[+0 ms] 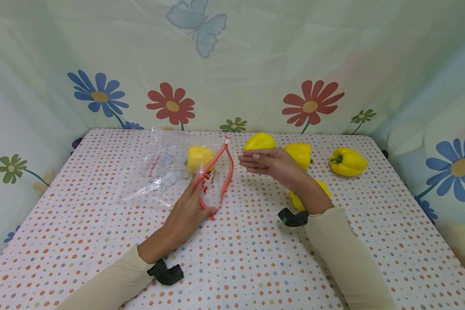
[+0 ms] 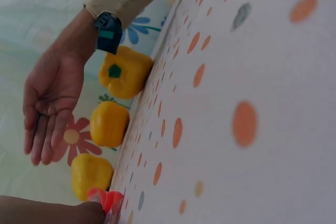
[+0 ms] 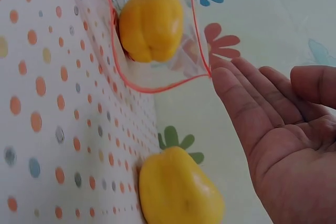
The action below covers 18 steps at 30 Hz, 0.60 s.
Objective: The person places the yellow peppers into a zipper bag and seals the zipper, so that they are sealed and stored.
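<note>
A clear zip bag [image 1: 170, 172] with a red zip edge lies on its side, its mouth spread toward the right. One yellow bell pepper [image 3: 152, 24] is inside, just behind the mouth. My left hand [image 1: 184, 213] holds the near side of the bag's mouth, thumb by the red edge [image 2: 107, 199]. Palm up and fingers straight, my right hand [image 1: 273, 163] is raised just right of the mouth and carries nothing. A loose yellow pepper [image 1: 260, 140] stands behind its fingers, and another pepper [image 1: 300, 154] behind the wrist. The right forearm partly covers a nearer pepper [image 1: 322, 187].
Farther right lies one more yellow pepper [image 1: 348, 162], its green stem facing left. A white dotted cloth covers the table [image 1: 248, 258]. Behind the table's back edge hangs a curtain [image 1: 255, 86] printed with flowers and a butterfly. Dark camera mounts [image 1: 165, 273] sit on both wrists.
</note>
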### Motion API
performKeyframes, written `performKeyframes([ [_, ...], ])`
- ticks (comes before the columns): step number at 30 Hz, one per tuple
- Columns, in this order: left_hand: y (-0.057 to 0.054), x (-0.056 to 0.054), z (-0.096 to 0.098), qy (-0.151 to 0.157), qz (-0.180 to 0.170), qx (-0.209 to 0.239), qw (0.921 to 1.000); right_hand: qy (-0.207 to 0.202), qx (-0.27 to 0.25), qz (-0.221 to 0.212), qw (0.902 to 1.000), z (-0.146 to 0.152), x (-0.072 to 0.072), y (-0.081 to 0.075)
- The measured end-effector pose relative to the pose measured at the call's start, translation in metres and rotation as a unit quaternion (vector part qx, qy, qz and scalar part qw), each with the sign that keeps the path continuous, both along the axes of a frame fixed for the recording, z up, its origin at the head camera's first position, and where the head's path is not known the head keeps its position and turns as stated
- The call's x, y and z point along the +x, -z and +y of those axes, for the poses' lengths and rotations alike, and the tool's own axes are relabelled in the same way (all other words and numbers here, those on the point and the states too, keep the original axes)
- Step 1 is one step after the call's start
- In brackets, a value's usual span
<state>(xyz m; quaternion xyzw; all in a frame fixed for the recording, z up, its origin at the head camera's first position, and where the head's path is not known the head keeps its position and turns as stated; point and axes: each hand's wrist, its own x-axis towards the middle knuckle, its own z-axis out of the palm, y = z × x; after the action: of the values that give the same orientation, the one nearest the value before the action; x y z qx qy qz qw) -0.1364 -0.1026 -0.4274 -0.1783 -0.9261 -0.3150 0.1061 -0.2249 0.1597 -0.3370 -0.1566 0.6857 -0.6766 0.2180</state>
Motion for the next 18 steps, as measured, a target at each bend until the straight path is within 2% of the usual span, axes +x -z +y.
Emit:
performKeyframes([
  [7,0.0,0.0,-0.001,0.003,-0.006,0.002,1.0,0.005,0.025,0.0,0.9997,0.018,0.008,-0.006],
  [13,-0.002,0.001,0.0,0.0,-0.016,-0.005,0.9999,0.008,0.054,0.0,0.9985,0.037,0.017,-0.004],
  [18,-0.002,0.002,0.001,-0.006,-0.017,-0.012,0.9998,0.017,0.072,0.018,0.9971,0.051,0.024,-0.003],
])
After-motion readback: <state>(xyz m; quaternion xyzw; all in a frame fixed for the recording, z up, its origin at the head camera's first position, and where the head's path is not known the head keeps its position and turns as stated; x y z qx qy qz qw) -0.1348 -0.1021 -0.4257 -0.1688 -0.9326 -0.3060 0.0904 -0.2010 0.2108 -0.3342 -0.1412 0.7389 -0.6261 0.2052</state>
